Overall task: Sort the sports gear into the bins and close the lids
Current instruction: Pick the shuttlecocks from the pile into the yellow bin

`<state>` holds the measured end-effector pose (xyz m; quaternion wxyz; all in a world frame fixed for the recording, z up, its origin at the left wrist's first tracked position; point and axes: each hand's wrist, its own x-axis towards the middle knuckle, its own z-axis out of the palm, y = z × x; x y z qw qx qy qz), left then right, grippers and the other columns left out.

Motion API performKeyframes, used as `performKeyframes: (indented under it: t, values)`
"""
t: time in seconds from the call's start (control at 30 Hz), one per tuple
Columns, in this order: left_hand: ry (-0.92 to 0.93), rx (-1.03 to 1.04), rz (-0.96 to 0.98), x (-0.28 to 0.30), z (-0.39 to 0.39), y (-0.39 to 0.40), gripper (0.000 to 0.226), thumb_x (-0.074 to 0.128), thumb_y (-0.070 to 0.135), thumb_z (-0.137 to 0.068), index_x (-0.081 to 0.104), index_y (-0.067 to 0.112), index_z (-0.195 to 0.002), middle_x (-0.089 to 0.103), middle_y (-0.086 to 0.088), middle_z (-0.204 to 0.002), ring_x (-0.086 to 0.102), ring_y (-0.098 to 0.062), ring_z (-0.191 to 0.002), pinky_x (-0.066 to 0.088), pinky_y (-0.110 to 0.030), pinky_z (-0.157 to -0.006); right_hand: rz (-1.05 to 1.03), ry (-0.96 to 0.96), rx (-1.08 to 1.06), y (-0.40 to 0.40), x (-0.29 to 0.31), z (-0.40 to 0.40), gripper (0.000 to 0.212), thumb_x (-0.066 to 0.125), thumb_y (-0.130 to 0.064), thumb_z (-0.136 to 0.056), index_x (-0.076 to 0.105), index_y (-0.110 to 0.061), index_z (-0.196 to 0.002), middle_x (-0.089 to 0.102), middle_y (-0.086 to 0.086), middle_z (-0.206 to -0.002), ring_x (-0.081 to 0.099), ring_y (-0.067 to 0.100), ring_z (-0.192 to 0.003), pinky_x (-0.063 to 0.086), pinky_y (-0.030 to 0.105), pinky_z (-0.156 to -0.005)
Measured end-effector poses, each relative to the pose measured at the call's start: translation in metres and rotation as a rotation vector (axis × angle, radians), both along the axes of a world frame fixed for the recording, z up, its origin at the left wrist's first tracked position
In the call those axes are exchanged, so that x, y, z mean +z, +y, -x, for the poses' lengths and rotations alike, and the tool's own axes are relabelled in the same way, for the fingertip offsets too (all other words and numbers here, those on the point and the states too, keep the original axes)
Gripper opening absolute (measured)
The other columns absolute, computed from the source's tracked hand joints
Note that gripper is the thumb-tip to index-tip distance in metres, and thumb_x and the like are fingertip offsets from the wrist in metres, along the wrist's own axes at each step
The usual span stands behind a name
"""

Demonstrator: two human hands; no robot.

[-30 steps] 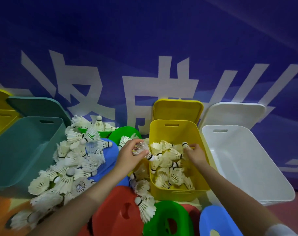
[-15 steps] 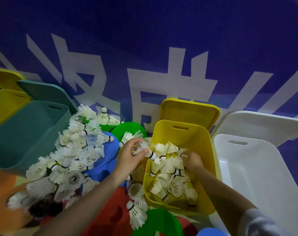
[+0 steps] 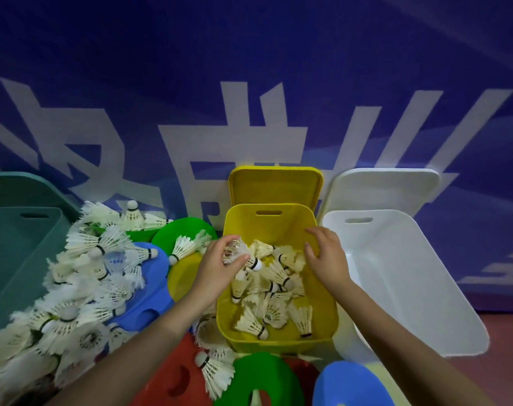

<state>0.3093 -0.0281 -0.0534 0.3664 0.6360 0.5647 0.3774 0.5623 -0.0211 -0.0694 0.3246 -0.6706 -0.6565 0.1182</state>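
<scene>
Left hand point(image 3: 217, 268) pinching a shuttlecock point(image 3: 243, 254) over the yellow bin point(image 3: 278, 227) — right hand point(image 3: 327, 256) loose, fingers relaxed, holding nothing — pile of shuttlecocks point(image 3: 82, 282) off left.

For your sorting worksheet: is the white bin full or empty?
Empty: the white bin shows only bare inside walls, with no gear inside.

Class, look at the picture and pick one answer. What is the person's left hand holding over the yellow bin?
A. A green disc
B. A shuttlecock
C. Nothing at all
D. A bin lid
B: the left hand pinches a shuttlecock by its feathers, cork end pointing right, just above the pile inside the yellow bin.
</scene>
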Motion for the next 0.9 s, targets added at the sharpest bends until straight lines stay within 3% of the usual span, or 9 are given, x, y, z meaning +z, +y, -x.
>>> performKeyframes:
  t: [0.13, 0.3, 0.57, 0.9]
  values:
    - [0.018, -0.024, 0.008, -0.005, -0.013, -0.008, 0.04, 0.069, 0.035, -0.085, 0.05, 0.037, -0.121, 0.05, 0.008, -0.122, 0.049, -0.01, -0.114, 0.046, -0.033, -0.094, 0.157, 0.034, -0.088, -0.025, -0.003, -0.014, 0.047, 0.055, -0.02, -0.091, 0.045, -0.01, -0.136, 0.046, 0.012, -0.138, 0.04, 0.027, -0.128, 0.033, 0.034, -0.105]
    - [0.119, -0.052, 0.058, -0.011, -0.021, -0.015, 0.045, 0.066, 0.036, -0.087, 0.051, 0.026, -0.128, 0.05, 0.003, -0.124, 0.049, -0.012, -0.117, 0.041, -0.025, -0.091, 0.268, 0.102, -0.116, -0.035, -0.006, -0.012, 0.055, 0.049, -0.022, -0.096, 0.03, -0.011, -0.146, 0.039, 0.012, -0.145, 0.04, 0.028, -0.131, 0.034, 0.036, -0.105]
    - [0.327, -0.175, 0.112, -0.014, -0.028, -0.005, 0.046, 0.065, 0.034, -0.088, 0.052, 0.02, -0.129, 0.051, -0.002, -0.127, 0.05, -0.018, -0.118, 0.04, -0.027, -0.093, 0.264, 0.269, -0.151, -0.027, -0.011, -0.003, 0.042, 0.038, -0.013, -0.098, 0.044, -0.016, -0.139, 0.051, 0.014, -0.135, 0.05, 0.029, -0.121, 0.041, 0.036, -0.096]
    - [0.518, -0.346, 0.303, -0.053, -0.047, 0.016, 0.05, 0.063, 0.033, -0.089, 0.047, 0.021, -0.134, 0.047, -0.007, -0.139, 0.046, -0.019, -0.126, 0.037, -0.025, -0.097, 0.217, 0.351, -0.216, -0.015, -0.014, -0.008, 0.042, 0.04, -0.012, -0.098, 0.044, -0.019, -0.139, 0.051, 0.012, -0.133, 0.052, 0.026, -0.118, 0.042, 0.034, -0.096]
